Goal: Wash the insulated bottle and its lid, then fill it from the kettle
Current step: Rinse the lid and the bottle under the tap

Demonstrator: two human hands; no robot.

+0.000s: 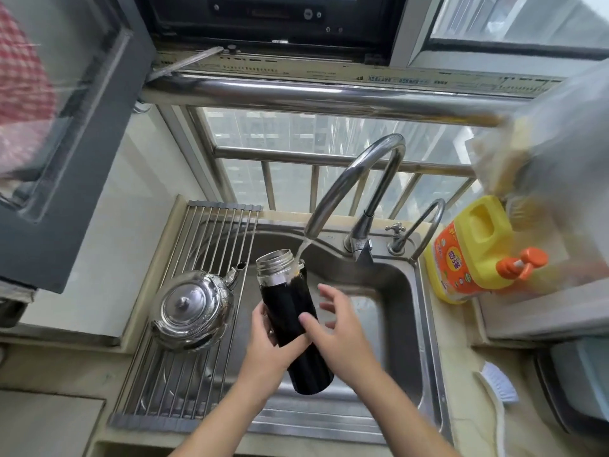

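On a steel-rod rack over the left side of the sink sits a rounded, mirror-bright kettle. Over its basin the left grip clasps the tilted, glossy black cylindrical bottle; the right grip, fingers spread, touches it with the thumb.

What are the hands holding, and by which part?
The left hand grips the black bottle around its middle; the right hand has spread fingers, gripping nothing.
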